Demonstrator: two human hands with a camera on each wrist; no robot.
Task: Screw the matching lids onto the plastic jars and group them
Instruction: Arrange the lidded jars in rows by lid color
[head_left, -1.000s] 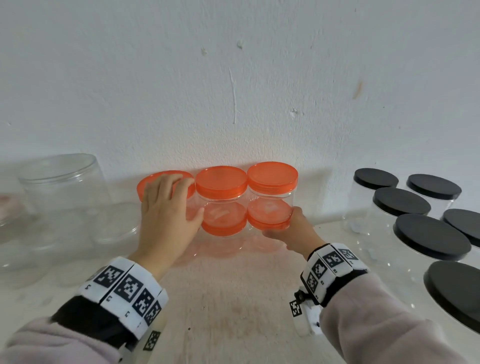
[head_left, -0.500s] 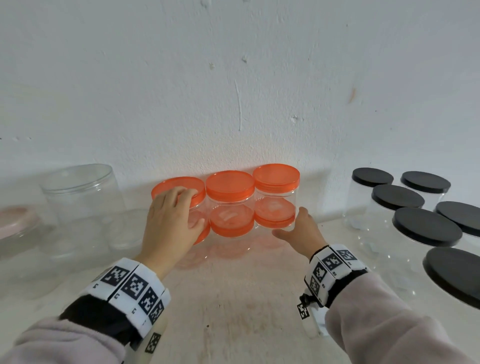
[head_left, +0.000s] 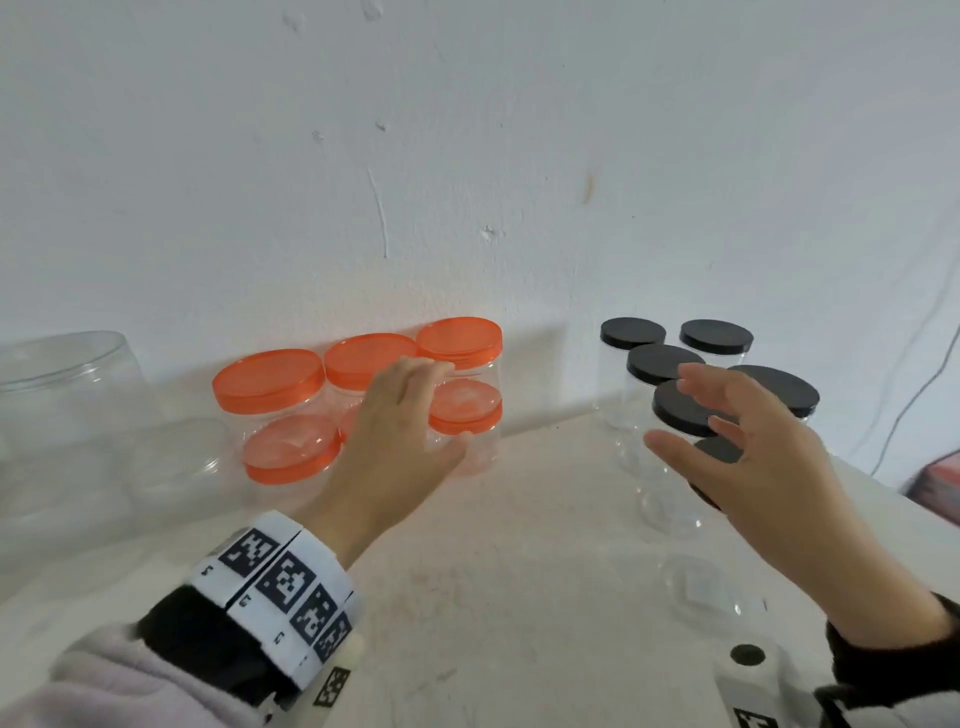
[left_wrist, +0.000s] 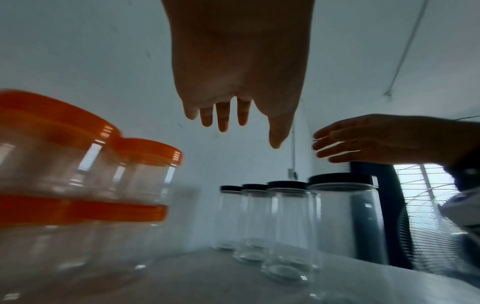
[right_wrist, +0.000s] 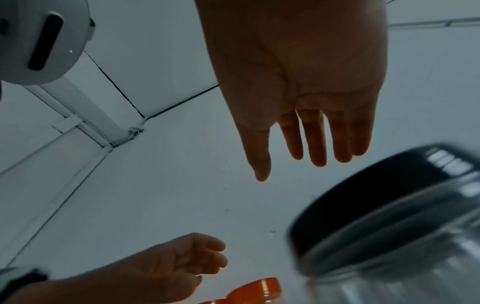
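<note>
Nearest, the worn, stained white tabletop (head_left: 498, 582) lies bare between two raised, empty hands. The left hand (head_left: 395, 441) hangs above the table with its fingers loosely spread, in front of the stacked clear plastic jars with translucent orange screw lids (head_left: 358, 395), and the left wrist view shows nothing between thumb and fingers. The right hand (head_left: 748, 457) floats, fingers straight and fanned, over the cluster of tall clear plastic jars with black screw lids (head_left: 685, 395); it holds nothing either. Half a second ago both hands were pressed against the ends of the orange-lidded stack, squaring it against the white plaster wall (head_left: 467, 156); now they have let go and the right one has swung across to the black-lidded set. By my reading the orange group is settled, two tiers in a tight row by the wall, and attention is passing to the black group. Far left stand large clear lidless jars (head_left: 67, 395).
</note>
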